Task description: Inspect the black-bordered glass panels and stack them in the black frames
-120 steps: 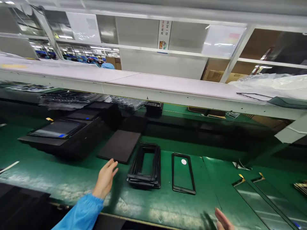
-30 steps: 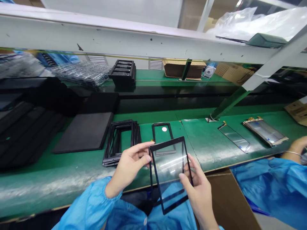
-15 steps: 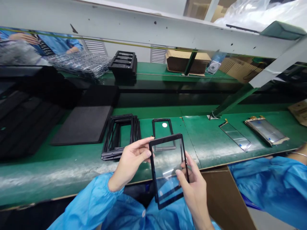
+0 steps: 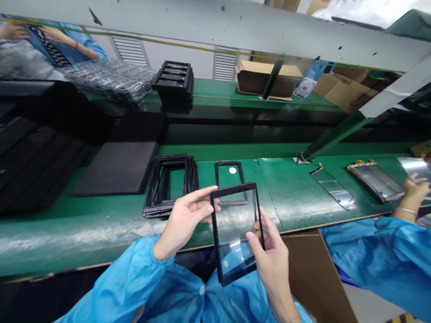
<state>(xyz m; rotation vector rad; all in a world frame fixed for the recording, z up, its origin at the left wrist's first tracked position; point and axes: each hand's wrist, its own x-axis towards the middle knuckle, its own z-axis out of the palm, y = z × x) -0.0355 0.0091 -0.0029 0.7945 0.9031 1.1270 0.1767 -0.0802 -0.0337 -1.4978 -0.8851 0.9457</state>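
One clear panel (image 4: 235,224) with a black border is held in front of the person's blue smock (image 4: 182,291), tilted, its lower end hanging past the near edge of the green bench (image 4: 289,197). The left hand (image 4: 183,222) pinches it near the upper left corner, thumb against the side and index finger reaching along toward the top. The right hand (image 4: 272,255) grips the opposite side, thumb laid on the front of the glass and fingers behind, partly visible through it. Just beyond the panel, and partly covered by it in this view, a single black frame (image 4: 241,172) lies flat on the bench, with a round white sticker (image 4: 232,170) showing within its outline. Left of that frame sits an uneven stack of black frames (image 4: 191,179), and farther left a pile of flat black sheets (image 4: 114,168). To the right, past the foot of a green post (image 4: 333,134), lie one narrow glass piece (image 4: 332,186) and a small stack of glass pieces (image 4: 375,179). At the far right, a co-worker's hand (image 4: 415,188) with a bangle is near another shiny sheet (image 4: 411,165). Black trays (image 4: 173,76) and clear plastic trays (image 4: 111,78) sit behind.
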